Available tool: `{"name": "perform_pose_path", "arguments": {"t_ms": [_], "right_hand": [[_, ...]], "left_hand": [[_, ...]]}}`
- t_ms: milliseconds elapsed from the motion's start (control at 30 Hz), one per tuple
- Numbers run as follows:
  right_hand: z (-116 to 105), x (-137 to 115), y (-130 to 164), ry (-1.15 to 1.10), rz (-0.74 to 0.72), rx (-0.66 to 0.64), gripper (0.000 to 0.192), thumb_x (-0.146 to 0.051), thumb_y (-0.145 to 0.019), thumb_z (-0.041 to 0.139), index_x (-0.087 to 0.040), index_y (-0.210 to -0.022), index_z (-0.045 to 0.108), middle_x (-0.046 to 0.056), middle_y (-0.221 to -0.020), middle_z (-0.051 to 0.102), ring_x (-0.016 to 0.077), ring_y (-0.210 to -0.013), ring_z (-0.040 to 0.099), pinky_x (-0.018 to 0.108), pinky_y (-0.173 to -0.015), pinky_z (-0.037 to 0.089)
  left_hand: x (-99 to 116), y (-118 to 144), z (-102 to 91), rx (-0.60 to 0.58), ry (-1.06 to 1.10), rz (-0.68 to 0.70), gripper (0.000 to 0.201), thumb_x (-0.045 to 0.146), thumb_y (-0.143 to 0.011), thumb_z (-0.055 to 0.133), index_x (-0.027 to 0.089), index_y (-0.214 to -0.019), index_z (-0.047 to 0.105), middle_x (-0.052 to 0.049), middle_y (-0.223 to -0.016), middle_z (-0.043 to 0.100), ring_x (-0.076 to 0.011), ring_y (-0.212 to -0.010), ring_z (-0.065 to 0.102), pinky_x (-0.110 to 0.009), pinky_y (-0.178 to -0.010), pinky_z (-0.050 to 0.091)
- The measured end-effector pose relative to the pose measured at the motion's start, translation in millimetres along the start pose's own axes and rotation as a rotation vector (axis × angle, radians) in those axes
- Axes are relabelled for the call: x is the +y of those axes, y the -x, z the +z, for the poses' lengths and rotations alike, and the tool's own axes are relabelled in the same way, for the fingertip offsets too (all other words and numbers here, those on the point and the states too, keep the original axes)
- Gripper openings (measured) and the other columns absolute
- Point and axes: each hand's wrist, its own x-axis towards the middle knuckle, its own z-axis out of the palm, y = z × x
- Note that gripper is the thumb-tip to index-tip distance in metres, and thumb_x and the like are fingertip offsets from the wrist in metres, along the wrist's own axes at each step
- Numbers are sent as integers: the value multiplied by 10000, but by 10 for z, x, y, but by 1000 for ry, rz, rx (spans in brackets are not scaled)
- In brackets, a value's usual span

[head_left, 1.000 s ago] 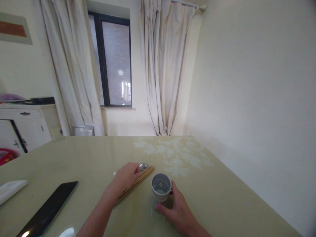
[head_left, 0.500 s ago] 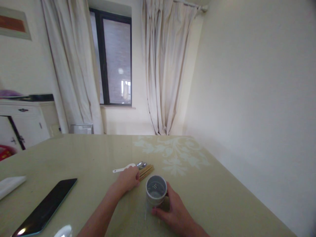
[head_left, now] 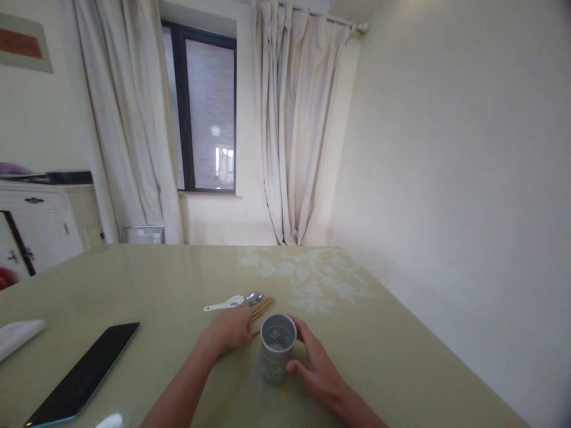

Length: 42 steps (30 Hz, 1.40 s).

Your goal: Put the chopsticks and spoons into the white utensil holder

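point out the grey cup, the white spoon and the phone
grey cup (head_left: 277, 351), head view, on its outer wall
white spoon (head_left: 222, 306), head view, on its handle
phone (head_left: 84, 374), head view, middle of its dark screen

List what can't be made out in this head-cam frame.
- Chopsticks: near ends hidden under the left hand; count too small to tell.
- Left hand's fingers: curled under, grip unclear.
- Holder: far side covered by the right hand; contents unclear.
- Phone: corner cut off by the bottom edge.
- White cloth: cut off by the left edge.
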Motion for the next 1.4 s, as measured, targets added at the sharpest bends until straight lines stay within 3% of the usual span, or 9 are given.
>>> {"name": "perform_pose_path", "arguments": {"t_ms": [167, 367, 500, 600, 733, 867, 1033, 1200, 1400], "right_hand": [[-114, -22, -37, 128, -81, 256, 694, -699, -1013, 423, -239, -1532, 450, 171, -1570, 509, 334, -1454, 473, 527, -1213, 361], [-189, -884, -537, 156, -203, 484, 490, -535, -1041, 518, -230, -1422, 552, 131, -1306, 680, 268, -1123, 663, 426, -994, 525], [-196, -1407, -859, -66, -175, 398, 328, -491, -1018, 595, -195, -1128, 685, 46, -910, 725, 188, -783, 687, 313, -750, 558], [-234, -1565, -894, -99, -213, 372, 277, -458, -1017, 623, -199, -932, 675, -3, -770, 674, 151, -696, 661, 260, -684, 522], [-431, -1547, -826, 13, -179, 337, 265, -445, -1007, 640, -203, -905, 671, -2, -783, 683, 156, -714, 676, 261, -695, 522], [-614, -1420, -859, 168, -76, 259, 212, -375, -1002, 628, -197, -897, 675, 7, -788, 705, 165, -719, 688, 264, -688, 518], [-535, -1232, -958, 300, 73, 19, 35, -200, -963, 622, -203, -967, 657, -13, -758, 734, 147, -667, 691, 242, -652, 481], [-385, -1118, -985, 421, 149, -89, 198, -192, -1001, 542, -193, -827, 637, 12, -787, 775, 130, -633, 700, 234, -647, 460], [-334, -1018, -1017, 527, 214, -97, 397, -292, -1061, 475, -194, -716, 647, 39, -732, 779, 139, -601, 699, 235, -618, 447]], "left_hand": [[72, 60, -316, 106, -31, 12, 107, 279, -768, 636, 206, -692, 655, -69, -758, 739, -238, -716, 684, -296, -611, 397], [348, 349, -793, 377, 482, 307, 207, 377, -940, 576, 191, -905, 659, -10, -808, 710, -161, -747, 641, -241, -640, 445], [599, 554, -884, 401, 653, 468, 221, 414, -947, 646, 198, -945, 692, -2, -858, 703, -151, -794, 634, -238, -697, 480], [615, 571, -904, 379, 694, 488, 254, 442, -970, 631, 201, -945, 706, -7, -881, 714, -160, -829, 643, -261, -772, 496], [386, 344, -799, 366, 583, 361, 375, 475, -1024, 502, 195, -863, 691, -13, -824, 706, -175, -798, 631, -264, -728, 460], [104, 32, -413, 254, 215, 123, 232, 320, -950, 570, 195, -803, 699, -42, -826, 743, -209, -798, 660, -279, -704, 411], [-74, -97, -23, 119, -89, -69, 150, 163, -840, 605, 209, -895, 736, -92, -1013, 770, -266, -965, 704, -288, -731, 412], [-139, -99, 19, 84, -93, -88, 128, 186, -821, 632, 214, -884, 740, -83, -1014, 766, -258, -941, 714, -284, -709, 420], [-168, -121, 64, 36, -78, -73, 107, 214, -752, 681, 222, -836, 748, -76, -961, 777, -259, -892, 721, -280, -656, 407]]}}
